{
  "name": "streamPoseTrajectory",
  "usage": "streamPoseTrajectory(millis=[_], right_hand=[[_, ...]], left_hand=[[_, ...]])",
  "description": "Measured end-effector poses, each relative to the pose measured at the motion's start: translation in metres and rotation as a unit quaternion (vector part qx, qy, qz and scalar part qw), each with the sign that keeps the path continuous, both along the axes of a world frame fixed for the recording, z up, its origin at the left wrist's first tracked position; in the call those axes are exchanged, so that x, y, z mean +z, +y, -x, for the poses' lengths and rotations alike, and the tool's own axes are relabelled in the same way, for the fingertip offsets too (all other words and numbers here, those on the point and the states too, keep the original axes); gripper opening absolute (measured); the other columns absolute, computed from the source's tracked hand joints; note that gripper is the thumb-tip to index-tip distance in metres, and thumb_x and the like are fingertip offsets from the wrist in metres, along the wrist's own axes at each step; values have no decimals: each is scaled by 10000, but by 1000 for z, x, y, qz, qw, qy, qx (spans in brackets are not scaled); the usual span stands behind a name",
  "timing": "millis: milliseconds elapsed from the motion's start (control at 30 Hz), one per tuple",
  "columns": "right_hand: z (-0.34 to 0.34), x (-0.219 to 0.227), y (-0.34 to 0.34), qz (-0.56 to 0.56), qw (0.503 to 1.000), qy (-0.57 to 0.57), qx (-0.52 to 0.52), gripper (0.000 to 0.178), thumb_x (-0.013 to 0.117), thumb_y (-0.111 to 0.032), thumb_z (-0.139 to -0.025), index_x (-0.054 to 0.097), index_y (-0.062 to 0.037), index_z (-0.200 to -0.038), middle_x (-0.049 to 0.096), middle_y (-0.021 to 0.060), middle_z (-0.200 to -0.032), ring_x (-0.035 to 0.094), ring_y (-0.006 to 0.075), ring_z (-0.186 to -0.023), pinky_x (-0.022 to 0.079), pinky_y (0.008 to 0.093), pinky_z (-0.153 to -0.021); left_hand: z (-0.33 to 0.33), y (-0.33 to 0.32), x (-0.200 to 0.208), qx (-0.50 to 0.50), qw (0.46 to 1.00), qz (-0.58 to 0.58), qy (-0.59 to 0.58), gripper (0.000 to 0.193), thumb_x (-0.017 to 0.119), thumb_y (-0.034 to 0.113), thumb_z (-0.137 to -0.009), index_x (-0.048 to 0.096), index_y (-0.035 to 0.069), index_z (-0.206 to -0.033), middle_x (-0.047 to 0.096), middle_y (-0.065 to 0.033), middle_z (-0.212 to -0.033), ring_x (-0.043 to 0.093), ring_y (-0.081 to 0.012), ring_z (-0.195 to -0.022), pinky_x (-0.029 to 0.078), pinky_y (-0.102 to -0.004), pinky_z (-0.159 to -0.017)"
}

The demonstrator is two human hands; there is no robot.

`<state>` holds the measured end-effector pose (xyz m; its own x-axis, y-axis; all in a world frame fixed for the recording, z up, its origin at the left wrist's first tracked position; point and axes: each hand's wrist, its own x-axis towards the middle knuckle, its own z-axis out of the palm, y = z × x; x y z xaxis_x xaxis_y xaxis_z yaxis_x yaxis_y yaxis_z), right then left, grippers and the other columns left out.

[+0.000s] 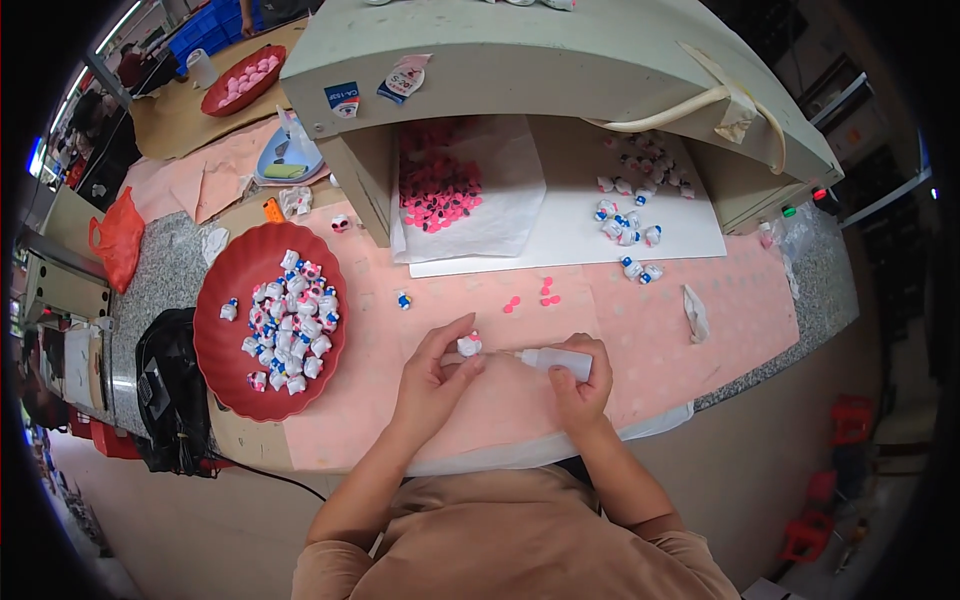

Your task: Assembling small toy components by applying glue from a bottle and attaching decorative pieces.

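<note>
Between thumb and fingers, my left hand (437, 378) pinches a small white figurine (469, 345) with a pink patch on top. A translucent squeeze bottle (560, 363) with a thin nozzle is gripped in my right hand (584, 388), its tip pointing left at the figurine. Whether the tip touches it I cannot tell. Just beyond my hands, several small pink pieces (548, 292) lie on the pink sheet (630, 345). A single blue and white figurine (404, 300) stands farther left. The red scalloped tray (216, 370) at the left holds a pile of white, blue and pink figurines (290, 325).
A grey-green open-fronted housing (560, 60) spans the back. Under it are a heap of pink pieces (440, 195) on white paper and several figurines (630, 225). A crumpled tissue (695, 314) lies right, a black bag (172, 390) left, an orange object (273, 209) behind the tray.
</note>
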<state>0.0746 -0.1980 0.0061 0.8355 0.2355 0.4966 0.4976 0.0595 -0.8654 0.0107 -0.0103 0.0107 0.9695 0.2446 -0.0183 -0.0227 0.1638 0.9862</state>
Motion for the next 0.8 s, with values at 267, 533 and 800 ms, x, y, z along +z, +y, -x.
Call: streamPoseTrajectory(millis=[267, 533, 800], right_hand=[[3, 2, 3, 58, 996, -73, -11, 265, 751, -78, -771, 566, -9, -947, 590, 108, -743, 528, 194, -597, 425, 282, -534], [4, 2, 4, 84, 994, -72, -19, 273, 768, -89, -758, 577, -16, -939, 600, 121, -752, 543, 203, -594, 432, 288, -527], [5, 3, 6, 92, 993, -74, -7, 284, 775, -79, -750, 582, -15, -948, 614, 119, -774, 561, 207, -623, 440, 288, -537]], left_hand=[[1, -4, -3, 2, 998, -47, 49, 401, 639, -33, -853, 550, 8, -1242, 577, -91, -1121, 598, -103, -920, 570, -227, -732], [1, -3, -4, 1, 998, -44, 44, 387, 635, -41, -852, 565, 11, -1229, 567, -92, -1133, 601, -111, -919, 574, -231, -739], [1, -4, 0, -3, 995, -97, 13, 388, 636, -45, -847, 572, 10, -1225, 566, -104, -1155, 612, -124, -910, 580, -239, -735]])
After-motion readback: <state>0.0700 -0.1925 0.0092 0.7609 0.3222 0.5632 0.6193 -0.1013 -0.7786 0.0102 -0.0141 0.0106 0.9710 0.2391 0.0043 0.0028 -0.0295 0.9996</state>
